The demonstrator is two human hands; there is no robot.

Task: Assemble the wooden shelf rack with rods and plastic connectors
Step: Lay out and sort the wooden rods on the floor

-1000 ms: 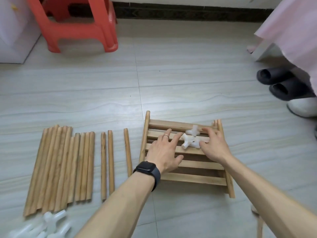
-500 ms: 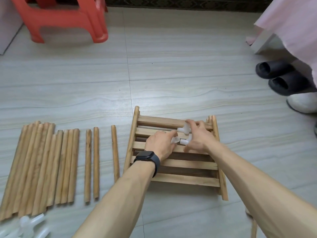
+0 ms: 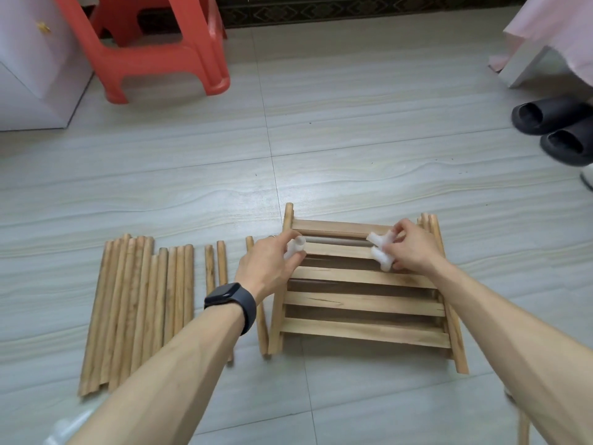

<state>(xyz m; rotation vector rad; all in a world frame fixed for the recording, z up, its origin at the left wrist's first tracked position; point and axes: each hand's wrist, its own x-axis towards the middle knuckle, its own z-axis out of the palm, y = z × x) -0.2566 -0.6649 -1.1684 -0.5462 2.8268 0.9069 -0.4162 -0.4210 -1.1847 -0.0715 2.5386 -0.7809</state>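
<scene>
The left hand (image 3: 269, 268) pinches a small white connector (image 3: 295, 249) between the thumb and the forefinger. Only its open tube end shows; the rest is hidden behind the fingers. The other fingers of this hand are curled under, and I cannot tell if they touch the wood. The right hand (image 3: 414, 248) holds a branched white connector (image 3: 381, 250) with the fingertips closed around it. It is hard to say whether this is one piece with several arms or two pieces together, because the fingers cover the joint.

Both hands are over the far part of the slatted shelf panel (image 3: 362, 303), which lies flat on the tiled floor (image 3: 353, 139). More wood lies below its slats, but the shadow makes it unclear.

To the left of the panel a bundle of rods (image 3: 138, 309) lies side by side, with its near end cut by the left forearm. Two single rods (image 3: 210, 268) lie between the bundle and the panel, and another rod (image 3: 249, 244) just beside the panel is mostly hidden under the wrist and the dark watch (image 3: 234, 300).

In the near left corner there is a blurred white shape (image 3: 70, 425); I cannot make out what it is. A red stool (image 3: 154, 43) and black slippers (image 3: 552, 123) stand far away, both cut off by the frame edge.
</scene>
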